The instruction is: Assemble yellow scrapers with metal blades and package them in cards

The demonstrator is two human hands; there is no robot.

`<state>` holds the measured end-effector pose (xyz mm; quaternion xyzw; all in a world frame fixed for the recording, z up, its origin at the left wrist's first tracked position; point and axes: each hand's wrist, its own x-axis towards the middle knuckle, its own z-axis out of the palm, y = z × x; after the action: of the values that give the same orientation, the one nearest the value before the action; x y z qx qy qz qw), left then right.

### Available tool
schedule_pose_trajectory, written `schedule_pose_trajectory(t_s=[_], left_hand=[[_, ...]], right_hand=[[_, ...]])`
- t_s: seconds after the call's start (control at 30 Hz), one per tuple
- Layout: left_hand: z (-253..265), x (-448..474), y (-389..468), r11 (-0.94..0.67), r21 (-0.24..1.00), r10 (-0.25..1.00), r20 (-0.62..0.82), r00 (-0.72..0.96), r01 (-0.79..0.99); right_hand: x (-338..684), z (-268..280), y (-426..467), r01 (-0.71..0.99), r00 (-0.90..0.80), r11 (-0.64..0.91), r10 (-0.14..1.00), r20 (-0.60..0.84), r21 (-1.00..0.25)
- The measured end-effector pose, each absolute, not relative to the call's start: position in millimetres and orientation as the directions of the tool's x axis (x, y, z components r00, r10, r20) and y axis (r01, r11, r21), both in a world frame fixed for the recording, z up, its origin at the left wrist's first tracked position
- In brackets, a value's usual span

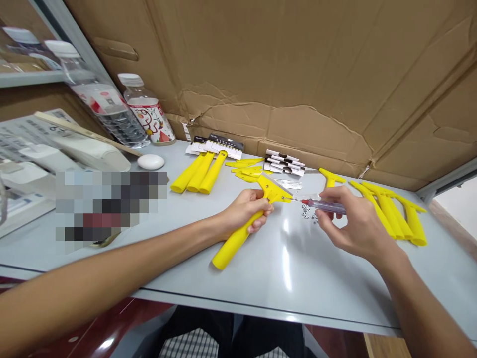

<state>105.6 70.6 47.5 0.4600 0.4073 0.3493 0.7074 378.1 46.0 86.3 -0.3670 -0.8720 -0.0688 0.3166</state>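
Observation:
My left hand (250, 211) is wrapped round the handle of a yellow scraper (234, 243), holding it tilted above the table with its wide head pointing up and away. In my right hand (352, 219) is a screwdriver (326, 205) with a clear purplish handle and a red collar. Its thin shaft reaches left to the right corner of the scraper head, where a small screw seems to sit; the exact contact is too small to make out. Below the screwdriver, several small metal screws or nuts (305, 213) lie loose on the table.
Yellow handles (210, 174) with cards lie behind left, beside flat yellow pieces (248, 171), thin blades (286, 184) and folded cards (285, 161). More yellow scrapers (395, 214) lie at right. Bottles (149, 112) and a white oval object (151, 161) stand left. Cardboard (298, 64) walls the back.

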Motion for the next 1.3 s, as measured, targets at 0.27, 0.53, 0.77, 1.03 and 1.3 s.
schedule_pose_trajectory(t_s=[0.27, 0.53, 0.77, 1.03, 1.3], left_hand=[[49.4, 106.0, 69.8, 0.330, 0.937, 0.870, -0.254, 0.423, -0.117], [48.8, 106.6, 70.2, 0.327, 0.937, 0.872, -0.250, 0.420, -0.122], [49.2, 106.7, 69.8, 0.328, 0.936, 0.876, -0.253, 0.411, -0.123], [49.0, 106.9, 69.1, 0.320, 0.940, 0.877, -0.247, 0.411, -0.116], [47.8, 107.1, 69.2, 0.291, 0.952, 0.886, -0.228, 0.405, -0.100]], right_hand=[[380.1, 83.1, 49.2, 0.702, -0.524, 0.711, 0.555, 0.646, -0.040], [376.5, 86.1, 45.2, 0.676, -0.539, 0.730, 0.584, 0.607, -0.102], [379.2, 82.7, 47.4, 0.693, -0.540, 0.717, 0.581, 0.610, -0.070], [375.9, 87.9, 43.3, 0.686, -0.536, 0.720, 0.599, 0.595, -0.107], [378.7, 87.9, 44.5, 0.688, -0.525, 0.714, 0.612, 0.592, -0.129]])
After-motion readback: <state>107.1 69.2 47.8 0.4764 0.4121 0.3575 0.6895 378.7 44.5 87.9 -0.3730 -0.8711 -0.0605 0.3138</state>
